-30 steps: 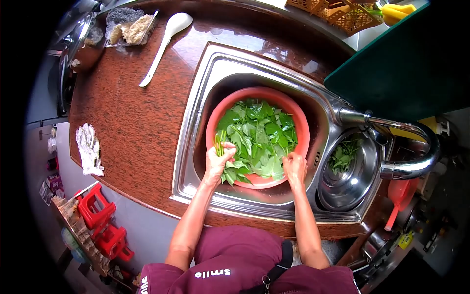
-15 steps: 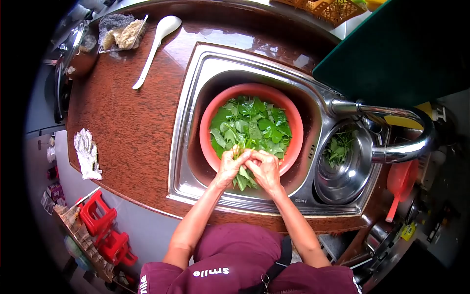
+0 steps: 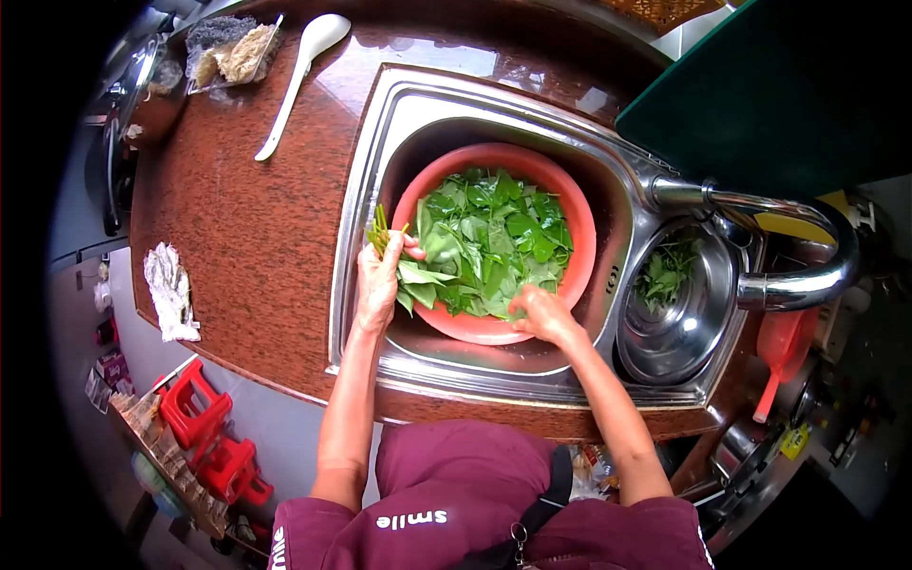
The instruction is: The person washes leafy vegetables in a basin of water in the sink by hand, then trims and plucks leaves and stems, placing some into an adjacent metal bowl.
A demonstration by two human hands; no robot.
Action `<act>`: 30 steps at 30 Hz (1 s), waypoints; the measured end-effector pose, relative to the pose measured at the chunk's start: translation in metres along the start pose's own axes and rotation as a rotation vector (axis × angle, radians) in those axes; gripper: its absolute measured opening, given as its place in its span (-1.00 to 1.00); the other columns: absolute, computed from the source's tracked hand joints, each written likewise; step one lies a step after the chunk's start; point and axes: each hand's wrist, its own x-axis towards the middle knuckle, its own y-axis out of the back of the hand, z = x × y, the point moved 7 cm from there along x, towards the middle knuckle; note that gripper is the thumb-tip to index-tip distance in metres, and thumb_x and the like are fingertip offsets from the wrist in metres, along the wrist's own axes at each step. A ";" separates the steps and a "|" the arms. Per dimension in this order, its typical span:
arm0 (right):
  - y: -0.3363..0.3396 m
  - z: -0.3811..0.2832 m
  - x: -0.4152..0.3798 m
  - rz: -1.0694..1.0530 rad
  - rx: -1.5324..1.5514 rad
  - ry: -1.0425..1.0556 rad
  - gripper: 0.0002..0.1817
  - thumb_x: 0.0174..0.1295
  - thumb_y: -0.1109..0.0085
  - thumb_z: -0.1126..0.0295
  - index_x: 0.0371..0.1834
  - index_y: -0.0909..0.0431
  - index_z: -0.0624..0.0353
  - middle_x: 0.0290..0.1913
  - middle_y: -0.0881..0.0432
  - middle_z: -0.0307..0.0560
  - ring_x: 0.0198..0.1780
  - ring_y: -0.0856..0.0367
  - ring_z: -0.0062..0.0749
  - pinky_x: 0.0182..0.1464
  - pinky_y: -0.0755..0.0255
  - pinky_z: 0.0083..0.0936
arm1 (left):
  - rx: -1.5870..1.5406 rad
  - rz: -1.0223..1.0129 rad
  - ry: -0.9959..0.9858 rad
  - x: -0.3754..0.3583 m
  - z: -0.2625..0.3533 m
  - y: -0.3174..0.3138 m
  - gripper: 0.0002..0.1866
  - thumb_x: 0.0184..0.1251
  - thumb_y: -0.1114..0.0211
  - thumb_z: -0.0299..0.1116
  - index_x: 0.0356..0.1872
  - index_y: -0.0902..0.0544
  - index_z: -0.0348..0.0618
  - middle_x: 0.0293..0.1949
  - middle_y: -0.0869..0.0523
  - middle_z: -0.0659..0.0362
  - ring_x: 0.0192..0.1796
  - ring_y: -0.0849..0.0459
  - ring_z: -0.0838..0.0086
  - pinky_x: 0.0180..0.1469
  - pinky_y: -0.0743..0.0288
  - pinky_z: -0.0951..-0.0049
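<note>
My left hand (image 3: 382, 275) is closed around a bunch of leafy greens (image 3: 418, 280) at the left rim of a red basin (image 3: 582, 233). Its yellow-green stems stick up past my fingers, and the leaves hang over the rim. At the basin's lower right, my right hand (image 3: 545, 313) reaches over the rim to the loose leaves (image 3: 494, 223). Its fingers are bent and slightly apart, tips at the leaves; no held piece shows. Leaves fill the basin, which stands in the steel sink (image 3: 380, 157).
A steel bowl (image 3: 698, 332) with some green sprigs (image 3: 668, 274) sits under the curved faucet (image 3: 836, 256). On the brown counter lie a white ladle (image 3: 296, 90), a crumpled white cloth (image 3: 169, 290) and a plastic tray of dried food (image 3: 237, 52). Red stools (image 3: 195, 404) stand below left.
My hands have parted from above the basin's near rim. The left moved left and up with the bunch of greens; the right moved right, down to the loose leaves.
</note>
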 end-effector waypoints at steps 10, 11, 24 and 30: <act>0.039 -0.035 0.012 0.313 0.468 0.018 -0.84 0.03 -0.18 0.39 -0.43 -0.58 0.28 -0.54 -0.50 -0.03 -0.49 -0.51 -0.24 -0.41 -0.34 -0.41 | 0.120 -0.208 0.101 -0.022 -0.038 -0.036 -0.79 0.26 -0.22 -0.26 -0.34 -0.56 -0.23 -0.52 -0.54 0.33 -0.45 -0.43 0.70 -0.37 -0.33 0.67; 0.041 -0.045 0.015 0.326 0.463 0.044 -0.85 0.03 -0.18 0.39 -0.45 -0.57 0.28 -0.55 -0.49 -0.04 -0.50 -0.50 -0.24 -0.43 -0.34 -0.40 | 0.097 -0.221 0.123 -0.028 -0.039 -0.049 -0.79 0.19 -0.28 -0.29 -0.32 -0.56 -0.23 -0.51 -0.53 0.35 -0.46 -0.42 0.72 -0.40 -0.31 0.68; 0.048 -0.085 0.022 0.554 0.176 0.105 -0.87 0.04 -0.19 0.41 -0.50 -0.47 0.22 -0.43 -0.45 -0.03 -0.35 -0.47 -0.13 -0.28 -0.33 -0.27 | 0.202 -0.044 0.070 -0.032 -0.044 -0.031 -0.71 0.28 -0.15 -0.38 -0.01 -0.55 -0.24 -0.41 -0.54 0.37 -0.38 -0.43 0.72 -0.32 -0.38 0.68; 0.067 -0.076 0.016 0.625 0.025 0.110 -0.90 0.12 -0.11 0.42 -0.39 -0.43 0.19 -0.44 -0.47 -0.01 -0.46 -0.50 -0.09 -0.41 -0.37 -0.28 | 0.274 -0.072 0.010 -0.025 -0.052 -0.025 -0.76 0.37 -0.04 -0.31 -0.18 -0.58 -0.25 -0.54 -0.49 0.30 -0.50 -0.39 0.69 -0.45 -0.29 0.63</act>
